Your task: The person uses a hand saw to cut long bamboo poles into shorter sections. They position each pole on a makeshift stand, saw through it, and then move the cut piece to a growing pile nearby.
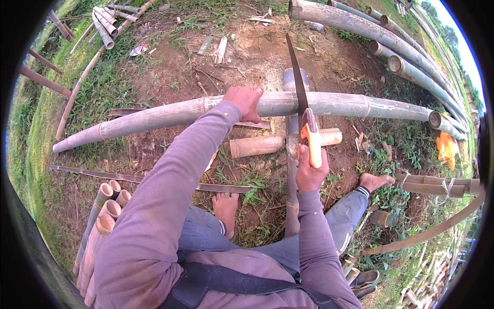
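Note:
A long, thick bamboo pole [339, 104] lies crosswise in front of me, resting over another bamboo pole [292, 206] that runs away from me. My left hand [245, 102] is closed over the top of the crosswise pole, left of its middle. In my right hand [311, 170] is a hand saw [298, 77], gripped by its orange handle. The blade points away from me and crosses the pole just right of my left hand. Whether the teeth have cut in cannot be made out.
A short bamboo piece [257, 146] lies under the pole. Cut bamboo lengths [105, 222] stand bundled at the left. Thick poles [370, 31] are stacked at the far right, near an orange cloth or bag [446, 149]. A split strip [154, 180] lies by my bare foot [225, 212].

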`<state>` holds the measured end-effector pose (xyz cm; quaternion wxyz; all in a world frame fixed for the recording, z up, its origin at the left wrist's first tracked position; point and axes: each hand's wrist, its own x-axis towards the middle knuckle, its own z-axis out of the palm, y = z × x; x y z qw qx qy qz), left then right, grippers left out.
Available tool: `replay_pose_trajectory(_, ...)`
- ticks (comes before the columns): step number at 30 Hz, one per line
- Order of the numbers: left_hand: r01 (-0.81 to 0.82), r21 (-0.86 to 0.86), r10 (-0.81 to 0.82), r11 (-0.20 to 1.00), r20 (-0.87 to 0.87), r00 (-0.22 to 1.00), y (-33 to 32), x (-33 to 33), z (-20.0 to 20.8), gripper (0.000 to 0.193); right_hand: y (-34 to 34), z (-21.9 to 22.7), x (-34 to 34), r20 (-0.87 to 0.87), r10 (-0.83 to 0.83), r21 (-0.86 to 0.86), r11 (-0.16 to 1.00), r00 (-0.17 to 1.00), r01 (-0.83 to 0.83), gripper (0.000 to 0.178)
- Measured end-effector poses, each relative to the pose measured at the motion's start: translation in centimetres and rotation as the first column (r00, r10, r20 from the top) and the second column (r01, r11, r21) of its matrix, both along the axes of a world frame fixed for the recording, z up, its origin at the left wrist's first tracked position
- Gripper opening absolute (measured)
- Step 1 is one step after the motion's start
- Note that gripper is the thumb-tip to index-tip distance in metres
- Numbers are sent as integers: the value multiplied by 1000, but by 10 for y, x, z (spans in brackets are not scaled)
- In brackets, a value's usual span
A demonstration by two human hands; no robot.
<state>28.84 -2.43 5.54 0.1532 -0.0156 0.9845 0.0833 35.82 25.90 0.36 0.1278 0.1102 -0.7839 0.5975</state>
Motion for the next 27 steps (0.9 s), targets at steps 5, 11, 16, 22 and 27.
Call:
replay_pose_trajectory(5,10,28,-10,1000,-27,1000,-2,-4,1,82,-1,7,-10,69,10,-165,986,998,2,25)
replay_pose_trajectory(11,-1,-21,0,1000,-57,998,-3,5,0,78,-23,89,-1,66,7,133,991,998,-16,27)
replay_pose_trajectory(16,-16,-46,9,999,-133,991,16,12,-8,78,-13,70,26,-152,-40,131,990,988,60,29)
replay_pose_trajectory(22,-23,-30,22,999,-10,1000,-1,-9,1,90,-1,124,47,-80,-49,59,997,996,54,25)
replay_pose_trajectory(27,-15,-16,16,1000,18,1000,-10,-15,-7,98,93,134,96,155,-36,-254,964,987,75,22)
